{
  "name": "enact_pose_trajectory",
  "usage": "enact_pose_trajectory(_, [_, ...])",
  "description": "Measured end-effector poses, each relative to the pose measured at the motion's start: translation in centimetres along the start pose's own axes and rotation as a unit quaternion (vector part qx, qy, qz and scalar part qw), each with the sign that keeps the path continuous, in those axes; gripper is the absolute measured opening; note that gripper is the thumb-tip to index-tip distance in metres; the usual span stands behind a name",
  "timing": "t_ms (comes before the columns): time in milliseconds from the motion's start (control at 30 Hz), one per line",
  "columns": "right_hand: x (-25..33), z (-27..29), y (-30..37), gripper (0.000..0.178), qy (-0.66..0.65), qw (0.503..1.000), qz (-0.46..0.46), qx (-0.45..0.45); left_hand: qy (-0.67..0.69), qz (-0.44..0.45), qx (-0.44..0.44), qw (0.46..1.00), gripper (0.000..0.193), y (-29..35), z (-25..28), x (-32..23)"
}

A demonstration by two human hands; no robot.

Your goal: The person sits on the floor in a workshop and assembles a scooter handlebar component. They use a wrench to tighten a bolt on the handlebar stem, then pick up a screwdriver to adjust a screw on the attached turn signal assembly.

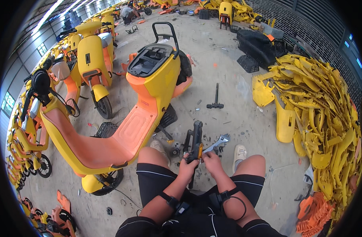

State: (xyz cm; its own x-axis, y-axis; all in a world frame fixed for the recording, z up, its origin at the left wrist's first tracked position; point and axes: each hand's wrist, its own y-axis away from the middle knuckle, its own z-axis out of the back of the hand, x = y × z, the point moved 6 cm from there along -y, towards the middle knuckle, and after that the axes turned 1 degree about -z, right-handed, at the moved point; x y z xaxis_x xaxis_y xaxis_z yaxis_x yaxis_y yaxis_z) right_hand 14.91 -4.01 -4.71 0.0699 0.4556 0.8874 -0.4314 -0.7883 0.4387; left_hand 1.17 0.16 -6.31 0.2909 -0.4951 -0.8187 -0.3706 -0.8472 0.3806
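Observation:
Between my knees, my left hand (187,167) is wrapped round a long black tool-like piece (196,136) with an orange-yellow part at its lower side. It stands nearly upright, and its exact kind cannot be made out. My right hand (213,162) has its fingers closed close beside the orange-yellow part; whatever they pinch is hidden. Just beyond that hand, an adjustable wrench (219,142) with a bluish handle lies on the floor among small dark bits. Farther out rests a black T-shaped part (216,102).
A yellow and orange scooter body (139,114) stands close on my left, with rows of scooters (89,55) behind it. To the right rises a heap of yellow panels (311,102), with orange pieces (313,213) near its foot. Black plastic parts (256,47) lie farther back.

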Motion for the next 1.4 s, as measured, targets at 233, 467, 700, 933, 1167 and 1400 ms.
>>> enact_pose_trajectory(233, [-0.8, -0.2, -0.1, 0.030, -0.035, 0.998, 0.043, 0.003, -0.031, -0.037, 0.004, 0.999, 0.041, 0.2, -0.6, -0.7])
enact_pose_trajectory(467, [-2.2, 0.2, -1.0, 0.026, -0.043, 0.998, -0.017, 0.040, -0.034, -0.034, 0.022, 0.999, 0.036, 0.6, -1.8, -1.1])
enact_pose_trajectory(700, [-0.6, 0.7, -2.0, 0.026, 0.019, 0.996, 0.087, 0.011, -0.046, -0.028, 0.000, 0.999, 0.032, 0.6, -1.7, -1.7])
enact_pose_trajectory(933, [1.7, 1.5, -2.8, 0.030, -0.035, 0.996, 0.043, 0.067, -0.069, -0.054, 0.038, 0.995, 0.029, 0.7, -4.4, -4.2])
enact_pose_trajectory(1167, [0.4, 2.7, -2.5, 0.039, 0.040, 0.998, 0.035, 0.014, -0.041, -0.031, 0.009, 0.999, 0.031, 0.6, -4.3, -2.1])
enact_pose_trajectory(1400, [4.1, 2.5, 0.2, 0.025, 0.071, 0.991, 0.114, -0.013, -0.016, -0.005, -0.004, 1.000, 0.038, 1.1, -3.5, -3.2])
